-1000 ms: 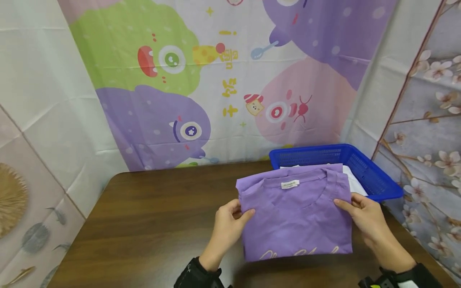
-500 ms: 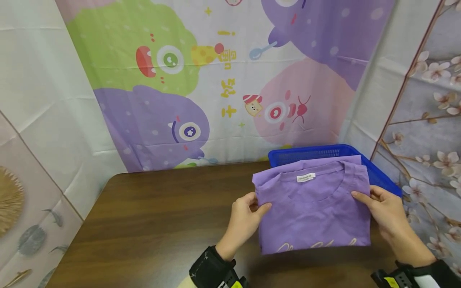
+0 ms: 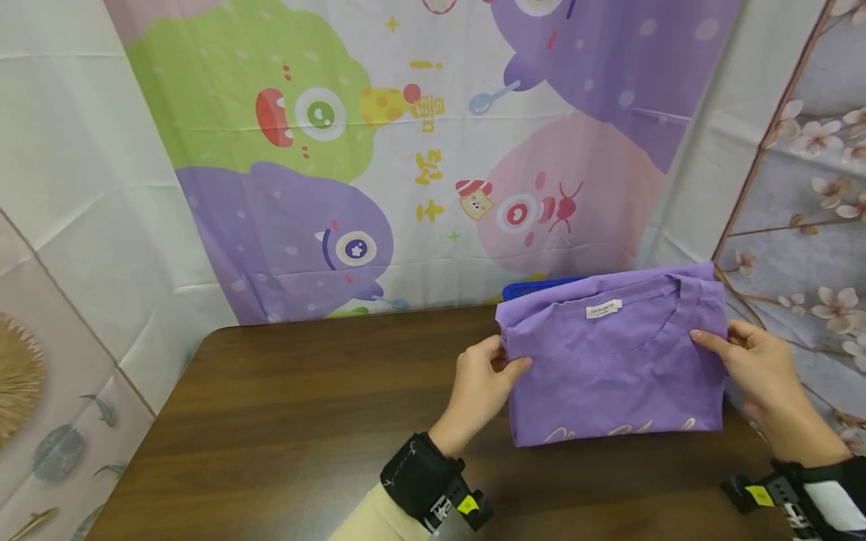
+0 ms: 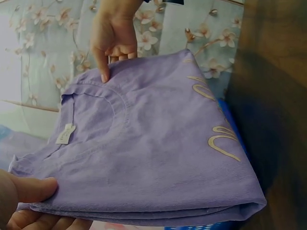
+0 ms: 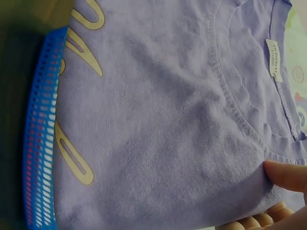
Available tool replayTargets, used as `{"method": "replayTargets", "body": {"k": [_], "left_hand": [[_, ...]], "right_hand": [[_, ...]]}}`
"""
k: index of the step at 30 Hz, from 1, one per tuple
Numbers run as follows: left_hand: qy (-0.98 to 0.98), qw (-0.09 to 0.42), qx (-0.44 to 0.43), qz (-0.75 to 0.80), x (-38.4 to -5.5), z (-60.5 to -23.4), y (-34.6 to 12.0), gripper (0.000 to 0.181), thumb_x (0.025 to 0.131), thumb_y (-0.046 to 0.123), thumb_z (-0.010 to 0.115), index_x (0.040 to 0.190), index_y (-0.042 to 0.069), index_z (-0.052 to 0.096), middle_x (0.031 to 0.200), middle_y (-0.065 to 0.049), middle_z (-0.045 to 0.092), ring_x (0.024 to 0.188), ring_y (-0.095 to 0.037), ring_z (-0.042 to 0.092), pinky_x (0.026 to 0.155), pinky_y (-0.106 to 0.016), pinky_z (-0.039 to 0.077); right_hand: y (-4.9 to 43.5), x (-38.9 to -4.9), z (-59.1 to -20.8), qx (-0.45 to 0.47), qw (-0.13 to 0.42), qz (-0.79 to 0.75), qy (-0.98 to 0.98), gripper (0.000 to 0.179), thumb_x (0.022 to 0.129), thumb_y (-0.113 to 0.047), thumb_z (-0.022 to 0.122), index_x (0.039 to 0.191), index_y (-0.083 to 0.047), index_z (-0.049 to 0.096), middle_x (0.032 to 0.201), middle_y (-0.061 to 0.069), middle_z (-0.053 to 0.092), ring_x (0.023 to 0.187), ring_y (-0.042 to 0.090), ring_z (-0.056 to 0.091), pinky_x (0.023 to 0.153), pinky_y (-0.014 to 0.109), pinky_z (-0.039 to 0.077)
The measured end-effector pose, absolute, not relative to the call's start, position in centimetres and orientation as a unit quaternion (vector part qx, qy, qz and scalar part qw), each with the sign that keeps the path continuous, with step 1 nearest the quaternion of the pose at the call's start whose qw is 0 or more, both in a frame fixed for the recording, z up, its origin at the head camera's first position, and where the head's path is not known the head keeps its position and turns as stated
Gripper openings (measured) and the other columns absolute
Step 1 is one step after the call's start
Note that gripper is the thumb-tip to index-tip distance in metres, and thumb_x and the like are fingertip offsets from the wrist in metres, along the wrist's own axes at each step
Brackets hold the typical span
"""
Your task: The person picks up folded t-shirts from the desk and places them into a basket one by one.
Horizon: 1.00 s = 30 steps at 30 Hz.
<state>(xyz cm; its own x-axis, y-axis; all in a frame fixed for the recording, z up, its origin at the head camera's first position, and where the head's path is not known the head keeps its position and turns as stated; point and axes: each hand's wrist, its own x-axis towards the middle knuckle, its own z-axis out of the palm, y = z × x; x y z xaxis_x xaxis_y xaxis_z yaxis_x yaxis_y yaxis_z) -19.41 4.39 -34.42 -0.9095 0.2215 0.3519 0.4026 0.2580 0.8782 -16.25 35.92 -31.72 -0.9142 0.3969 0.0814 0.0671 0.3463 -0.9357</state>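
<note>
A folded purple T-shirt (image 3: 616, 368) with a white neck label (image 3: 604, 309) and cream lettering (image 3: 619, 431) is held up by both hands, its neckline away from me. My left hand (image 3: 482, 387) pinches the left edge, thumb on top and fingers beneath. At the opposite edge my right hand (image 3: 761, 372) grips the cloth the same way, its thumb near the collar. In the head view the shirt hides most of a blue basket (image 3: 541, 287) behind it. The right wrist view shows the perforated basket side (image 5: 42, 129) past the shirt's lower edge.
The brown wooden table (image 3: 304, 413) extends to the left and front of the shirt. A cartoon-printed curtain (image 3: 433, 248) hangs along the back edge, and a flower-printed cloth (image 3: 805, 225) hangs at the right.
Both hands have carried the shirt to the right and away from me, over the blue basket. White cloth seen earlier in the basket is now hidden behind the shirt.
</note>
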Motion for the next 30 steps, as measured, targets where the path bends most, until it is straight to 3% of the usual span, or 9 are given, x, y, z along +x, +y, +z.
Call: {"method": "replayTargets", "body": {"k": [6,10,13,14,15,18,21,26,30], "left_hand": [[-0.79,0.091,-0.208,-0.569,-20.3,-33.2,5.7,0.019,0.084,0.009,0.071,0.099,-0.002,0.069,0.092,-0.017,0.075,0.083,-0.023,0.071,0.066,-0.016,0.052],[-0.79,0.092,-0.214,-0.567,-20.7,-32.5,6.5,0.018,0.084,0.009,0.071,0.098,-0.002,0.069,0.094,-0.017,0.075,0.087,-0.024,0.072,0.068,-0.016,0.052],[-0.789,0.097,-0.225,-0.564,-21.0,-31.8,7.0,0.016,0.085,0.009,0.07,0.096,-0.002,0.069,0.093,-0.016,0.075,0.086,-0.023,0.071,0.068,-0.015,0.051],[-0.788,0.097,-0.23,-0.562,-21.2,-31.6,7.2,0.016,0.085,0.009,0.07,0.096,-0.002,0.069,0.093,-0.016,0.075,0.084,-0.022,0.07,0.067,-0.015,0.05],[-0.789,0.1,-0.237,-0.558,-21.3,-31.4,7.3,0.015,0.085,0.009,0.069,0.096,-0.002,0.069,0.092,-0.016,0.074,0.082,-0.019,0.069,0.066,-0.014,0.049],[-0.792,0.103,-0.251,-0.546,-21.9,-30.9,7.8,0.013,0.087,0.009,0.067,0.093,-0.002,0.067,0.088,-0.017,0.073,0.072,-0.013,0.06,0.061,-0.012,0.042],[-0.799,0.107,-0.261,-0.531,-22.3,-30.6,8.2,0.012,0.089,0.01,0.067,0.089,-0.002,0.065,0.083,-0.016,0.071,0.067,-0.008,0.05,0.058,-0.012,0.038],[-0.802,0.106,-0.268,-0.523,-22.7,-30.1,8.9,0.014,0.089,0.012,0.066,0.084,0.0,0.064,0.074,-0.011,0.067,0.062,-0.004,0.046,0.055,-0.011,0.034],[-0.8,0.122,-0.271,-0.521,-23.2,-29.9,9.5,0.016,0.089,0.012,0.066,0.081,0.0,0.06,0.066,-0.004,0.053,0.058,-0.005,0.041,0.054,-0.012,0.031]], "right_hand": [[37.1,-17.0,-30.5,-0.157,0.154,0.518,-0.826,0.022,0.091,-0.028,0.065,0.085,-0.046,0.055,0.075,-0.041,0.049,0.074,-0.015,0.045,0.062,0.007,0.04],[37.6,-17.4,-29.8,-0.169,0.175,0.494,-0.835,0.023,0.091,-0.026,0.064,0.081,-0.045,0.055,0.073,-0.037,0.047,0.074,-0.009,0.042,0.061,0.008,0.039],[38.1,-17.5,-29.4,-0.187,0.17,0.473,-0.844,0.009,0.092,-0.031,0.062,0.091,-0.039,0.059,0.076,-0.034,0.044,0.076,-0.005,0.042,0.063,0.014,0.043],[38.3,-17.4,-29.2,-0.194,0.162,0.47,-0.846,0.01,0.092,-0.034,0.061,0.102,-0.035,0.062,0.079,-0.032,0.043,0.079,-0.004,0.042,0.066,0.019,0.045],[38.5,-17.4,-29.0,-0.2,0.156,0.461,-0.85,0.024,0.093,-0.037,0.06,0.115,-0.029,0.062,0.082,-0.032,0.042,0.081,-0.004,0.041,0.068,0.021,0.045],[38.8,-17.7,-28.6,-0.207,0.146,0.449,-0.857,0.057,0.094,-0.04,0.056,0.14,-0.007,0.048,0.085,-0.032,0.04,0.085,-0.006,0.041,0.072,0.021,0.043],[39.0,-18.1,-28.3,-0.205,0.159,0.437,-0.861,0.066,0.094,-0.037,0.055,0.142,0.006,0.04,0.08,-0.034,0.039,0.082,-0.007,0.04,0.069,0.011,0.037],[39.6,-18.8,-27.9,-0.215,0.173,0.431,-0.859,0.065,0.094,-0.036,0.056,0.142,0.005,0.041,0.073,-0.037,0.039,0.079,-0.01,0.039,0.068,0.01,0.037],[39.9,-19.8,-27.5,-0.224,0.176,0.437,-0.853,0.064,0.094,-0.036,0.055,0.144,0.001,0.04,0.074,-0.037,0.041,0.078,-0.012,0.04,0.079,0.018,0.043]]}}
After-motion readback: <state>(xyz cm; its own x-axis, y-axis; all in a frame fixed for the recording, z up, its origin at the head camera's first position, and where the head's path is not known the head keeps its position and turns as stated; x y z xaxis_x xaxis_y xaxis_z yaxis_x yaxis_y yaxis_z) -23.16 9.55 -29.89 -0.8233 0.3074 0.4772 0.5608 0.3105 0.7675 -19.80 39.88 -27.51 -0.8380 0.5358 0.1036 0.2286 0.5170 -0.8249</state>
